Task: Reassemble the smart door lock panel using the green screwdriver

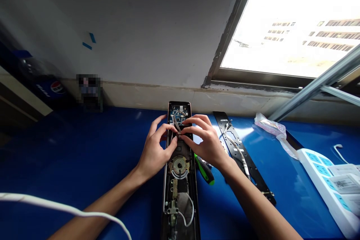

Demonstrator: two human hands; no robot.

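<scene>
Pinching what looks like a small cable connector [179, 133], the left hand [157, 144] and right hand [206, 137] meet fingertip to fingertip over the upper part of a long black casing [196, 202]. Fingers hide whether the connector is joined. Wires [176, 123] run up toward the circuit board [178, 119], which sits in place; a round part [179, 165] sits lower down. The casing lies uncovered on the blue tabletop [98, 157], so closing it seems not yet done. Just right rests a green-and-black screwdriver [204, 170]; beyond, a black plate [248, 159] lies apart, carrying its own cable.
</scene>
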